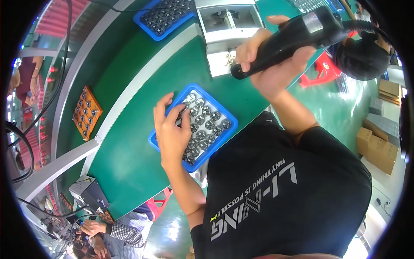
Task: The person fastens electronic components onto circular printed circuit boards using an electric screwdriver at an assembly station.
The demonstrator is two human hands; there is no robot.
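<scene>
In my raised right hand is a black electric screwdriver, with its ribbed cable running off to the upper right. Its narrow end points down-left, above the bench near a white metal fixture. My left hand reaches over a blue tray, its thumb and forefinger closed around a small round part at the tray's left side. The fingers partly hide that part. Several similar round, dark and silvery parts stand in rows on the tray's pale bottom.
Another filled blue tray lies beyond the bench's pale rail. An orange tray of parts rests to the left. A dark box stands near a co-worker's hands. Another person is at upper right, by a red stool.
</scene>
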